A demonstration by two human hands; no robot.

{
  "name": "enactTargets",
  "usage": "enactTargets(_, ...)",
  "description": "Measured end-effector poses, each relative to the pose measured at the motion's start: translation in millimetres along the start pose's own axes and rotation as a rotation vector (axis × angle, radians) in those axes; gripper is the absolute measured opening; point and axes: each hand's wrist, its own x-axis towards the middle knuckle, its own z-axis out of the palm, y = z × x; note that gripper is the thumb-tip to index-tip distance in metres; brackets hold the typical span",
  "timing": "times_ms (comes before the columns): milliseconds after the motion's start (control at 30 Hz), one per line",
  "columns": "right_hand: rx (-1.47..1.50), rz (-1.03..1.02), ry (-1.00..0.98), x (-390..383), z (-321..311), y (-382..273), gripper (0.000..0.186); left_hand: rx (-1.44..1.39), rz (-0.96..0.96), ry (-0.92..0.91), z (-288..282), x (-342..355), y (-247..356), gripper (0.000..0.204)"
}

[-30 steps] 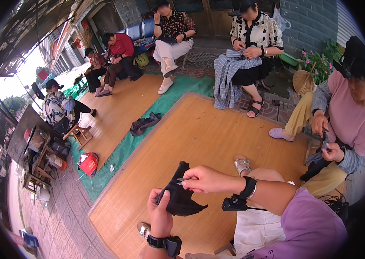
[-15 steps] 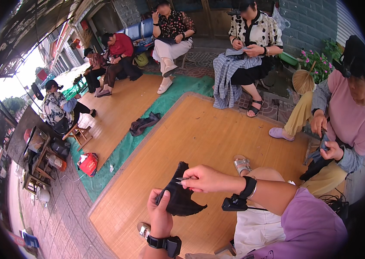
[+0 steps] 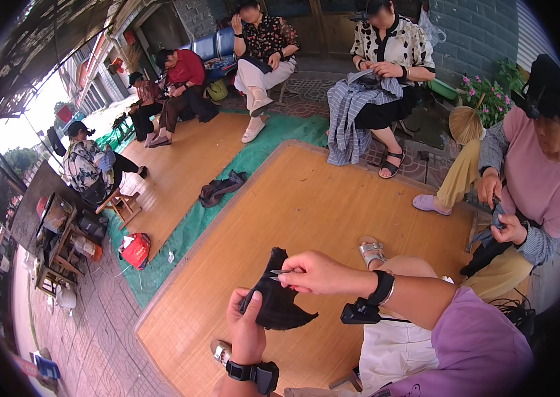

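The left hand (image 3: 247, 324) pinches the black cloth (image 3: 284, 309), which lies between the hands; the right hand (image 3: 313, 273) grips a pointed metal tool (image 3: 279, 272) over it. Work seems underway; how much remains is unclear.

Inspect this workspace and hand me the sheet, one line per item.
Surface: tan woven mat lies below the hands.
Work items: black cloth piece with a ragged lower edge; small pointed metal tool, exact type unclear.
Clutter: crumpled dark cloth on the green sheet; red bag near that sheet's left edge.
Hands: left hand pinches the black cloth piece; right hand grips the tool, tips over the cloth.
Cables: dark cords bunched beside the purple sleeve.
Surroundings: several seated people, some handling fabric; pink-flowered plant near a grey wall.
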Motion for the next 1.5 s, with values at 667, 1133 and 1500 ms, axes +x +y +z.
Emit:
enactTargets(667,0.195,-0.005,0.042,-0.4,0.7,3.6,0.025,-0.041,0.007,-0.011,1.8,-0.3,0.2,0.010)
enactTargets(1133,0.519,-0.050,0.197,1.1,-28.4,-1.7,0.022,-0.084,-0.011,0.009,-4.1,-1.3,3.4,0.011)
enactTargets(1500,0.402,0.016,0.072,-0.7,-7.8,5.0,0.024,-0.063,-0.002,0.007,-1.9,-1.6,3.8,0.010)
